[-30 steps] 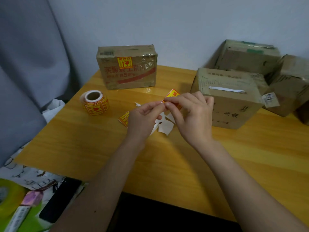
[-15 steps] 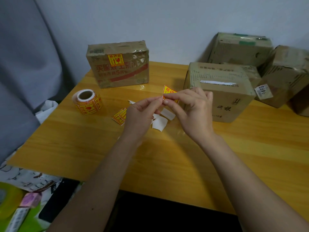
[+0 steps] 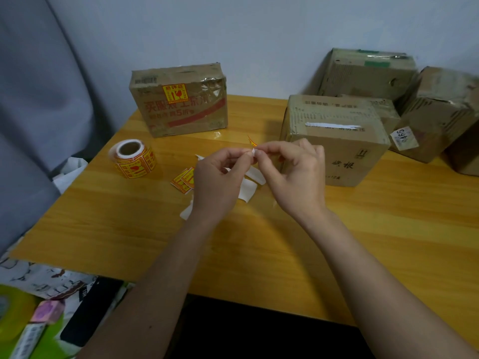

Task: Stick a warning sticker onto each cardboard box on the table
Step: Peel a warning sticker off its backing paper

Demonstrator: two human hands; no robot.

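My left hand (image 3: 220, 177) and my right hand (image 3: 293, 174) meet fingertip to fingertip above the table's middle, both pinching one yellow-and-red warning sticker (image 3: 252, 142) with its white backing. A flat cardboard box (image 3: 181, 107) at the back left carries a sticker on its front. A plain box (image 3: 334, 136) stands just right of my hands. Two more boxes, one behind (image 3: 368, 71) and one at the far right (image 3: 440, 110), stand along the wall. The sticker roll (image 3: 133, 159) lies left of my hands.
Loose stickers (image 3: 182, 178) and white backing scraps (image 3: 248, 190) lie on the wooden table (image 3: 129, 229) under my hands. A grey curtain (image 3: 39, 99) hangs at the left. Clutter, a black device (image 3: 88, 307) among it, lies below the table's left edge.
The sticker has turned edge-on between my fingertips, and its white backing corner now shows. My hands stay together over the same spot.
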